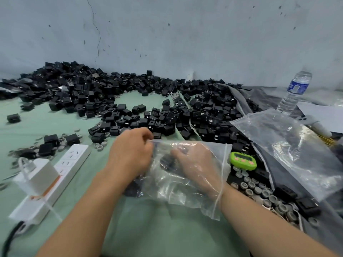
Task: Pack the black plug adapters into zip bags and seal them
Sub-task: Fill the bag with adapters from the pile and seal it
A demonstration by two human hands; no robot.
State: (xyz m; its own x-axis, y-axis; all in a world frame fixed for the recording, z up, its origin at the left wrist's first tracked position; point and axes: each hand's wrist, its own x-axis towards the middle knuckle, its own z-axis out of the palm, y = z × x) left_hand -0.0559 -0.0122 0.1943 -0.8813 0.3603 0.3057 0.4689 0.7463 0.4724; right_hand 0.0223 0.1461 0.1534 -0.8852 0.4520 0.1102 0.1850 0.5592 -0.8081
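Clear zip bag (185, 191), left hand (131, 154) pinching its corner, right hand (196, 162) inside it, fingers curled round black adapter (166, 162)

Zip bag (185, 197) is made of clear, glossy, crinkly plastic. Plug adapters (130, 101) are moulded in matt black plastic. Desk (148, 229) is covered with matt pale-green cloth, and the power strip (70, 164) is done in smooth white plastic.

One wide-angle view, taken from the person's head, faces forward and down across the green worktop (148, 229). The left hand (130, 154) and right hand (194, 164) sit close under the lens at mid-frame, with the forearms entering from the bottom edge. The grey wall (185, 34) closes off the upper third.
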